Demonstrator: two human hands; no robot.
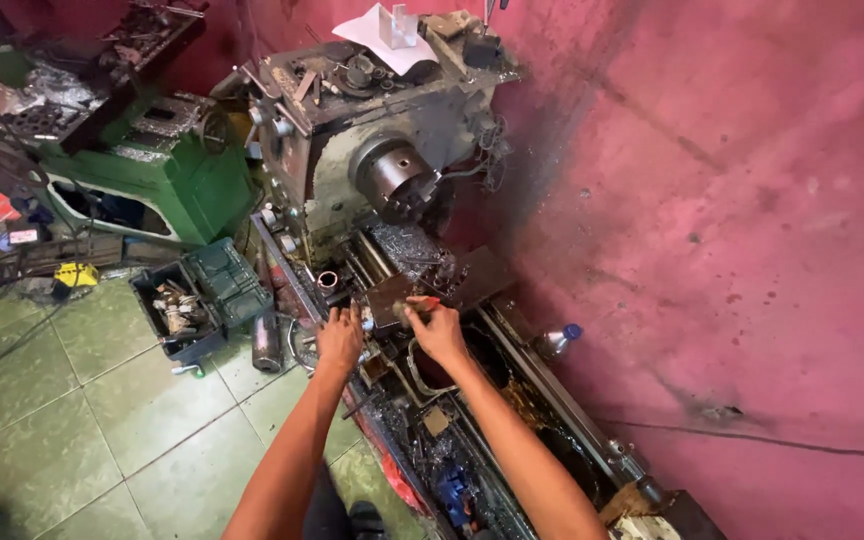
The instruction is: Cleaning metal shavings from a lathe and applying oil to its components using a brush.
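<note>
Both hands are on the carriage of an old, dirty lathe [392,200] that stands along a pink wall [712,220]. The left hand [339,340] rests on the left side of the tool block [389,300], near a small handle; its fingers are curled downward, but I cannot tell if they really close around something. The right hand [436,330] is just beside it, on the right side of the same block. Its grip is closed on a thin red tool [424,301], which points toward the block and touches it or almost touches it.

The round chuck [395,175] is above the hands, well apart from them. Metal chips [407,245] lie on the bed between the chuck and the block. A short copper-coloured ring [328,280] stands near the left hand, a little higher in the picture. On the tiled floor [82,400], left of the lathe, there is an open dark toolbox [187,300] with parts inside, and behind it a green machine [142,170]. A plastic bottle with a blue cap [556,340] lies between the lathe and the wall.
</note>
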